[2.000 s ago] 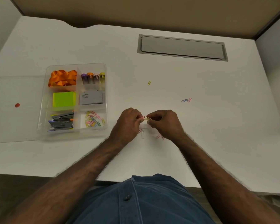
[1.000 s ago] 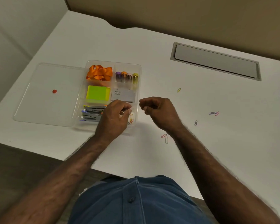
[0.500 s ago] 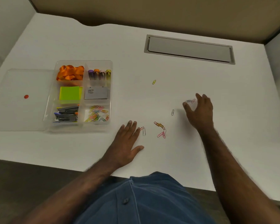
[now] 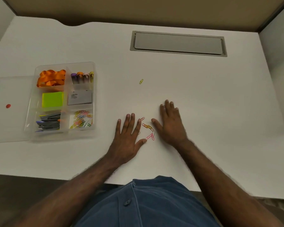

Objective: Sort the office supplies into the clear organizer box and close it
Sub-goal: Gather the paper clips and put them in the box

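Head view: both hands, left (image 4: 127, 136) and right (image 4: 170, 123), lie spread flat, flanking loose paperclips (image 4: 148, 131).

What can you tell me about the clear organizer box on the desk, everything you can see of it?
The clear organizer box is see-through plastic, open, resting flat on the white desk, left of both hands. Dividers make six compartments: orange ribbon, four colour-capped tubes, a green sticky-note pad, a grey card, grey clips and coloured paper clips. Its lid lies open on the left. Neither hand touches it.
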Demonstrator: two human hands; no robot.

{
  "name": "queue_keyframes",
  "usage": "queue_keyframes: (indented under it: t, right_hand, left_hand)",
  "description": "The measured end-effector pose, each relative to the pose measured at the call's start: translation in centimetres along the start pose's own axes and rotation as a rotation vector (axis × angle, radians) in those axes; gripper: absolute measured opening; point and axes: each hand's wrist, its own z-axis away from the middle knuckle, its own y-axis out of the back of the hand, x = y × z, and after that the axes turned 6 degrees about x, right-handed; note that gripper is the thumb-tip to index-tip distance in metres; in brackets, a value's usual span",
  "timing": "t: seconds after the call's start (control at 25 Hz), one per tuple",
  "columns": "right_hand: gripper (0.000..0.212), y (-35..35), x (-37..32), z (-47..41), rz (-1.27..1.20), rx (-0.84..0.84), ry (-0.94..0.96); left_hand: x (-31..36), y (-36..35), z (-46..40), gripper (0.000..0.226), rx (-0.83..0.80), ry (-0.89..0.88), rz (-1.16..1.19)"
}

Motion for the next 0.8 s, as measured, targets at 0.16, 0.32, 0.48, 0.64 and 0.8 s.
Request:
queue_keyframes:
  t: [0.16, 0.32, 0.48, 0.64, 0.8]
  right_hand:
    - [0.061, -0.5, -1.6, 2.4, 0.006, -0.071, 0.246]
    - [0.055, 1.7, -1.5, -1.4, -0.156, 0.009, 0.156]
    - [0.061, 3.0, -1.9, -9.8, -0.082, -0.005, 0.159]
    - [0.058, 2.4, -3.7, -14.8, 0.011, -0.082, 0.295]
    - [0.053, 1.4, -4.6, -13.3, 0.055, -0.104, 0.418]
  left_hand:
    - [-0.4, 0.5, -3.4, 0.076, 0.042, -0.034, 0.024]
    - [-2.5, 1.4, -7.4, 0.078, 0.064, -0.003, 0.097]
    - [-4.4, 2.5, -12.1, 0.069, 0.056, 0.068, 0.098]
    - [-6.0, 2.9, -15.1, 0.063, -0.005, 0.093, 0.091]
    - [-6.4, 2.7, -13.5, 0.061, -0.01, 0.025, 0.098]
